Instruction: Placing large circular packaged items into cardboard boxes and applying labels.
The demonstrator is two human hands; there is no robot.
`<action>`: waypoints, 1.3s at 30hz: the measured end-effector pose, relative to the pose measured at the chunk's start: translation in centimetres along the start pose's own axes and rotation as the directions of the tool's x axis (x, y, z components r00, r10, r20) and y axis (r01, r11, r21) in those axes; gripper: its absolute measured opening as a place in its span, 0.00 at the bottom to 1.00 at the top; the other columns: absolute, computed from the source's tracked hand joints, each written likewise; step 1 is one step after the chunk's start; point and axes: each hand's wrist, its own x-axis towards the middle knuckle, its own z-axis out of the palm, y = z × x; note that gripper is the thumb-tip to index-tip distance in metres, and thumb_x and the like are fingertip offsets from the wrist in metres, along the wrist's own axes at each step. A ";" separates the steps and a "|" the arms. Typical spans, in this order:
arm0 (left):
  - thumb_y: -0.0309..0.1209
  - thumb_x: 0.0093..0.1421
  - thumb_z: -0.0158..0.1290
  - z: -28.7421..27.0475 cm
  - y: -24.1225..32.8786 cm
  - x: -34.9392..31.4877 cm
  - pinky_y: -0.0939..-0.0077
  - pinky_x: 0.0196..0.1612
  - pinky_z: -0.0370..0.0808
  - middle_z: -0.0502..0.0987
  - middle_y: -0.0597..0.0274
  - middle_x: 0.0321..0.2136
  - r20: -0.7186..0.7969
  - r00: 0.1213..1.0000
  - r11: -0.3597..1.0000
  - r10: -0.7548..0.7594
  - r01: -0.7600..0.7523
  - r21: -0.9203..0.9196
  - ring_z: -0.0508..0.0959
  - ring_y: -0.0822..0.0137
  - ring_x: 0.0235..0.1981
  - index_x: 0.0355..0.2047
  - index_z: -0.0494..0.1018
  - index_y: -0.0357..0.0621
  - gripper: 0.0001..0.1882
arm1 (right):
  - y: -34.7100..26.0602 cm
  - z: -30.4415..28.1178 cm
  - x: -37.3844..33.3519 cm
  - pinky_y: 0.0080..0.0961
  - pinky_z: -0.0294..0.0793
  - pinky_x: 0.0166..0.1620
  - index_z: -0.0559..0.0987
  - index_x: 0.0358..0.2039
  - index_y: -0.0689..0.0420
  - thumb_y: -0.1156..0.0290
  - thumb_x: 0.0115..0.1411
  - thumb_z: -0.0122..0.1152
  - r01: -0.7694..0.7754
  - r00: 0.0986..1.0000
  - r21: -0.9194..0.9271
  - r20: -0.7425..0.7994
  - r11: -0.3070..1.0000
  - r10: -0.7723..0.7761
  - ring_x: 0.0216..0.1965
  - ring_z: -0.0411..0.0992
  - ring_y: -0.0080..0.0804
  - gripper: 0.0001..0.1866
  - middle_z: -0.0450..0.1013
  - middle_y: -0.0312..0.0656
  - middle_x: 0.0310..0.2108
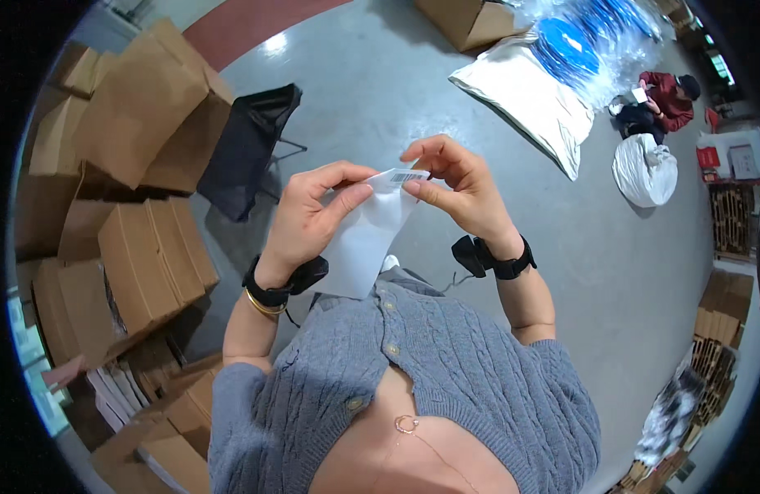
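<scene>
In front of my body I hold a white sheet (359, 255), which looks like label paper and hangs down toward my lap. My left hand (310, 212) pinches its upper left edge between thumb and fingers. A small white label with a barcode (407, 176) is at the top right corner of the sheet. Against that label presses the thumb of my right hand (466, 188), with its index finger curled above the corner. Whether the label is lifting off the sheet cannot be made out. Each wrist carries a black strapped device.
Cardboard boxes (153, 263) are piled at my left, beside a black folding chair (252, 152). Ahead on the right lie a white sack (528, 90) and blue rolls in plastic (565, 47). A seated person (664, 103) is near a white bundle (643, 171).
</scene>
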 end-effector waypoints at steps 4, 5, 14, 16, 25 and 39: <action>0.27 0.61 0.51 -0.8 -0.5 9.4 0.83 0.32 0.68 0.76 0.66 0.25 0.109 0.993 0.986 0.054 -0.070 0.149 0.72 0.78 0.28 0.35 0.75 0.32 0.08 | -0.4 -5.3 5.7 0.19 0.72 0.38 0.77 0.39 0.60 0.72 0.56 0.64 0.111 0.992 -0.191 -0.045 0.975 -0.122 0.31 0.72 0.19 0.11 0.75 0.35 0.27; 0.27 0.62 0.51 -1.1 -0.8 11.8 0.84 0.31 0.67 0.75 0.66 0.24 0.141 0.988 0.982 0.063 -0.087 0.170 0.71 0.79 0.27 0.34 0.75 0.32 0.09 | -0.3 -6.5 7.3 0.20 0.72 0.39 0.78 0.39 0.60 0.72 0.55 0.64 0.171 0.980 -0.255 -0.054 0.952 -0.191 0.31 0.73 0.20 0.11 0.76 0.36 0.27; 0.30 0.64 0.48 -5.1 -2.9 35.2 0.85 0.29 0.65 0.71 0.74 0.22 0.385 0.923 0.987 -0.027 -0.036 0.156 0.67 0.82 0.26 0.31 0.73 0.33 0.11 | -1.0 -17.8 22.0 0.23 0.72 0.37 0.78 0.32 0.62 0.77 0.53 0.64 0.152 0.944 -0.437 -0.201 0.887 -0.261 0.32 0.73 0.26 0.06 0.76 0.38 0.30; 0.31 0.64 0.48 -5.1 -3.6 39.9 0.83 0.26 0.63 0.67 0.72 0.19 0.437 0.899 0.991 -0.036 -0.023 0.128 0.64 0.82 0.23 0.29 0.72 0.33 0.11 | -1.1 -20.6 24.8 0.24 0.71 0.37 0.78 0.30 0.61 0.79 0.51 0.64 0.242 0.889 -0.658 -0.144 0.713 -0.435 0.33 0.73 0.29 0.06 0.75 0.39 0.32; 0.33 0.65 0.47 -7.4 -7.4 61.3 0.86 0.23 0.59 0.64 0.77 0.17 0.491 0.866 0.995 -0.098 0.076 0.064 0.61 0.84 0.21 0.28 0.72 0.36 0.12 | -1.0 -34.8 40.4 0.28 0.71 0.47 0.75 0.34 0.58 0.80 0.55 0.58 0.605 0.793 0.376 -0.366 0.702 -0.487 0.41 0.71 0.32 0.07 0.72 0.44 0.37; 0.36 0.64 0.48 -13.4 -9.8 90.5 0.66 0.52 0.67 0.66 0.43 0.55 0.469 0.878 0.909 0.100 0.111 -0.401 0.71 0.59 0.48 0.29 0.74 0.37 0.14 | -1.1 -56.0 69.4 0.24 0.69 0.31 0.69 0.52 0.55 0.65 0.55 0.65 0.069 0.997 -0.526 0.004 0.848 -0.079 0.26 0.71 0.26 0.24 0.71 0.38 0.24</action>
